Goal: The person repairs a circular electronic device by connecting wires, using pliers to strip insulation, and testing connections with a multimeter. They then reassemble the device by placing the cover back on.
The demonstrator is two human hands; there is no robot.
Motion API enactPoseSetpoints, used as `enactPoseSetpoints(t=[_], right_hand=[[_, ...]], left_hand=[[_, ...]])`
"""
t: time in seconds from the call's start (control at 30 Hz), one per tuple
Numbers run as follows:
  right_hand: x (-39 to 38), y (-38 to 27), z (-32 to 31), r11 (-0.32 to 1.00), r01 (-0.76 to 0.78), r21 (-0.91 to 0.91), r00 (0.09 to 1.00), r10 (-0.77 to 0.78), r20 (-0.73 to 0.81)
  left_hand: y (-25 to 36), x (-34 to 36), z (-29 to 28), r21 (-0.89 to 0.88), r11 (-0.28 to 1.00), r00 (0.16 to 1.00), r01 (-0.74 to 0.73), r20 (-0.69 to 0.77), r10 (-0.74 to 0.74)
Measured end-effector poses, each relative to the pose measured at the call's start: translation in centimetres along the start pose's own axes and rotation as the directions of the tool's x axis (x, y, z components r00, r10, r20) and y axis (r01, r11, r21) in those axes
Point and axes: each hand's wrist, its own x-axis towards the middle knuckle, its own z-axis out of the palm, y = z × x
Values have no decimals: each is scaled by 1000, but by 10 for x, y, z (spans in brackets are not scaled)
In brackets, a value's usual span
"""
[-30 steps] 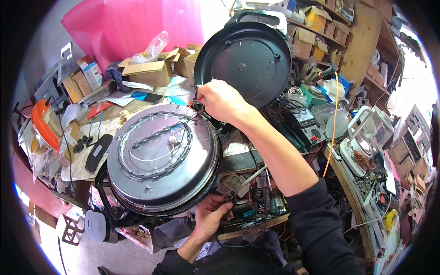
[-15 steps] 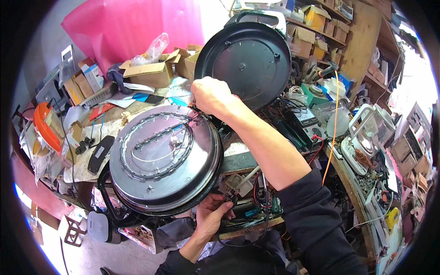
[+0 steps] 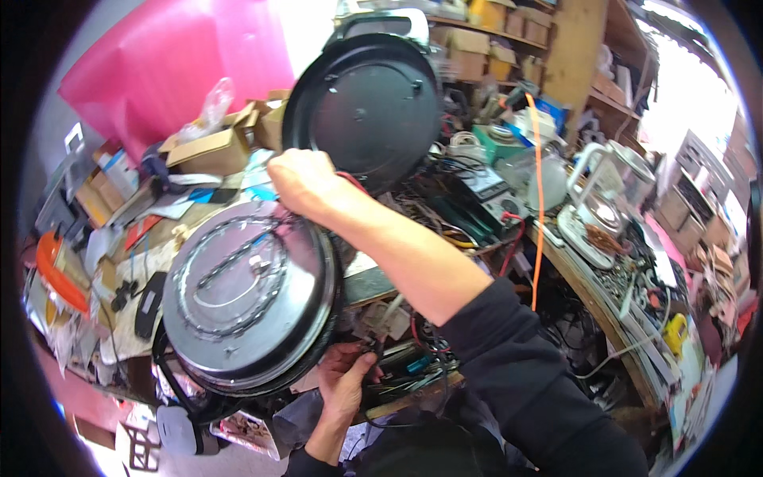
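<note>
An opened electric pan rests on the bench: a round metal underside (image 3: pixel 238 310) with ringed heating elements and wiring, and a black cover (image 3: pixel 358 123) standing raised behind it. My right hand (image 3: pixel 306 183) is closed at the upper right of the metal body, beside a red wire and the hinge area; what its fingers hold is hidden under it. My left hand (image 3: pixel 343 374), below the pan's right side, pinches a small dark plug-like piece (image 3: pixel 368 344) with a black cord. A black curved handle (image 3: pixel 179 381) sticks out at the body's lower left.
Open cardboard boxes (image 3: pixel 203 155), an orange plastic piece (image 3: pixel 56 270) and a meter (image 3: pixel 497 195) crowd the bench. An orange cable (image 3: pixel 539 199) hangs at the right, near a white appliance (image 3: pixel 592 222). Shelves of boxes (image 3: pixel 524 32) stand behind, beside a pink sheet (image 3: pixel 159 63).
The view has swung, shifting most of the scene leftward. My right hand has moved slightly left along the top of the metal body. My left hand keeps its grip below.
</note>
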Motion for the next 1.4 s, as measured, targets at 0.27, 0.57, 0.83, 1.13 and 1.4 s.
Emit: enactPoseSetpoints(t=[0.27, 0.57, 0.83, 1.13, 1.4], right_hand=[[2, 2, 2, 998, -49, -40, 998, 51, 42], [-12, 9, -17, 998, -57, 15, 998, 58, -3], [-70, 37, -78, 980, -60, 187, 997, 48, 65], [-200, 41, -114, 894, -108, 435, 993, 77, 89], [-229, 29, -97, 904, -77, 421, 993, 32, 114]], left_hand=[[3, 1, 4, -22, 999, 999, -31, 18, 32], [0, 3, -2, -7, 1000, 1000, 2, 24, -1], [1, 3, 1, -34, 999, 999, -1, 47, 3], [5, 1, 5, 2, 998, 993, 60, 99, -60], [9, -2, 0, 20, 998, 993, 68, 93, -69]])
